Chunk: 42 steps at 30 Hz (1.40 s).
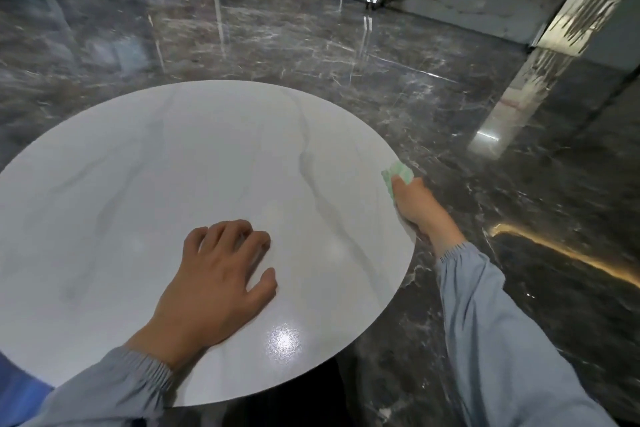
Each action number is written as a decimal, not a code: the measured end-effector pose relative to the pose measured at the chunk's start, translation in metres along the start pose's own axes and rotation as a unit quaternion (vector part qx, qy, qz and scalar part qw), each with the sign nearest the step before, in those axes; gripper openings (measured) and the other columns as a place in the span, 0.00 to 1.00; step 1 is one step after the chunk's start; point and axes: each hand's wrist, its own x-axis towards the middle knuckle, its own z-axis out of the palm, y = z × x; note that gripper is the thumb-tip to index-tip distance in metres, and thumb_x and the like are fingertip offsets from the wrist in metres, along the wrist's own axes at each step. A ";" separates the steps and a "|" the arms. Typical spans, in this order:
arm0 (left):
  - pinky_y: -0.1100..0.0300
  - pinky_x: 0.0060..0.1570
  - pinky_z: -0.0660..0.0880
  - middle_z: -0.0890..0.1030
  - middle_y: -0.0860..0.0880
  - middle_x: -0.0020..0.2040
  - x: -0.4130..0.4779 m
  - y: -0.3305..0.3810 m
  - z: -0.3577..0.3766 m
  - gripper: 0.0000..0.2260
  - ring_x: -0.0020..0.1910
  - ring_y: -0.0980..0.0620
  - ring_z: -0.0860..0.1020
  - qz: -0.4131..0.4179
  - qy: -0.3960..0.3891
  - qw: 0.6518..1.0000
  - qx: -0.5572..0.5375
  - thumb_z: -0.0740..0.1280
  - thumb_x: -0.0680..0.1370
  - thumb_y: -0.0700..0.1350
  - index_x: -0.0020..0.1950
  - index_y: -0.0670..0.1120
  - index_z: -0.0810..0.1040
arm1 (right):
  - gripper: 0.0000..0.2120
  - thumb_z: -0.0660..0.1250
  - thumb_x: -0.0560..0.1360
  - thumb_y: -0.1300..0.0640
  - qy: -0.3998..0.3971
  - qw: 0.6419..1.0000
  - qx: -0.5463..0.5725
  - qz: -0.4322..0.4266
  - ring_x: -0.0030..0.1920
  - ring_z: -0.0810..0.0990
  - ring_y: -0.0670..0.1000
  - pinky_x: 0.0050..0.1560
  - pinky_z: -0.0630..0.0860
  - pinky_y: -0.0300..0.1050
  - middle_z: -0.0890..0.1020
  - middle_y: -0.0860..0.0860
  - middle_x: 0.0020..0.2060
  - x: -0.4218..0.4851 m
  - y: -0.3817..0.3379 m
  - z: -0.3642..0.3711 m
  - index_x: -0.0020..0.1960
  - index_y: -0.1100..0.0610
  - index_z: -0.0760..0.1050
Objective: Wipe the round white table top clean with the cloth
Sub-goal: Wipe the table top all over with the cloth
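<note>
The fingers of the right hand [414, 204] are clenched around the cloth [399, 176]. The grasp is seen from the back of the hand, so the individual fingertips are hidden. The cloth is pale green and white and bunched. It protrudes past the knuckles and lies on the right rim of the table [166, 156], at the far-right part of the edge. The right hand sits over that rim, partly above the table and partly above the floor [277, 45].

The fingers [227, 230] of the left hand [214, 274] are released and hold nothing. They are slightly bent and spread, with the tips touching the table. The thumb lies out to the right, also on the surface. This hand rests palm-down on the near centre of the table, well apart from the cloth.

Both wrists emerge from grey-blue sleeves with gathered elastic cuffs: left sleeve [114, 388], right sleeve [495, 329].

The table is round and white, with faint grey veining. A bright glare spot [284, 340] shows on its near edge, just beside the left wrist.

The floor is dark, polished, veined stone. A mirrored column [533, 80] stands at the upper right.
</note>
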 end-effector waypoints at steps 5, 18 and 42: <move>0.48 0.69 0.62 0.70 0.56 0.58 -0.002 0.000 0.002 0.15 0.64 0.50 0.70 -0.001 -0.003 1.000 0.001 0.61 0.77 0.60 0.60 0.57 0.73 | 0.36 0.53 0.84 0.38 -0.005 0.999 -0.004 0.032 0.68 0.75 0.62 0.59 0.69 0.50 0.74 0.64 0.71 -0.016 0.040 0.007 0.77 0.67 0.60; 0.45 0.69 0.61 0.68 0.57 0.69 0.073 -0.065 -0.019 0.29 0.73 0.51 0.65 -0.060 -0.084 0.994 0.021 0.49 0.76 0.72 0.71 0.60 0.69 | 0.35 0.48 0.86 0.41 -0.039 0.996 -0.085 -0.004 0.78 0.63 0.62 0.74 0.61 0.53 0.60 0.64 0.80 0.064 -0.029 -0.002 0.82 0.66 0.49; 0.48 0.63 0.62 0.70 0.57 0.63 0.143 -0.144 -0.010 0.22 0.66 0.52 0.69 0.009 -0.054 0.998 0.033 0.52 0.78 0.72 0.64 0.62 0.70 | 0.34 0.47 0.81 0.41 -0.010 0.974 -0.215 -0.065 0.72 0.70 0.65 0.69 0.67 0.60 0.68 0.65 0.75 0.164 -0.123 0.043 0.78 0.64 0.59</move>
